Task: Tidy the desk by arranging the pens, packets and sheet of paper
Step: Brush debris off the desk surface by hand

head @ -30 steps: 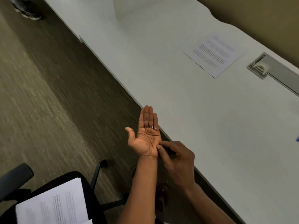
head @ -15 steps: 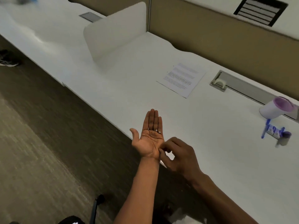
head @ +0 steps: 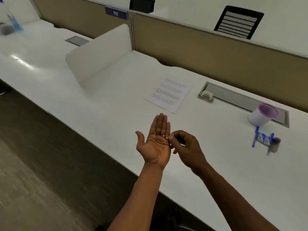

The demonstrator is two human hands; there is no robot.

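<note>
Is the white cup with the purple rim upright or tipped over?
Tipped. The cup leans on its side by the desk's cable tray, its purple-rimmed mouth facing up and right. Whether anything is inside, cannot tell.

Two hands over the desk edge at centre frame, the left hand (head: 155, 144) flat with palm up, the right hand (head: 186, 148) curled beside it, and two tiny white specks (head: 165, 136) on that palm. One sheet of paper (head: 168, 95) above them. At the right edge: one purple-rimmed cup (head: 262, 115), two blue pens (head: 255, 136), and what looks like two packets (head: 264, 139), though blur makes that count shaky.
</note>
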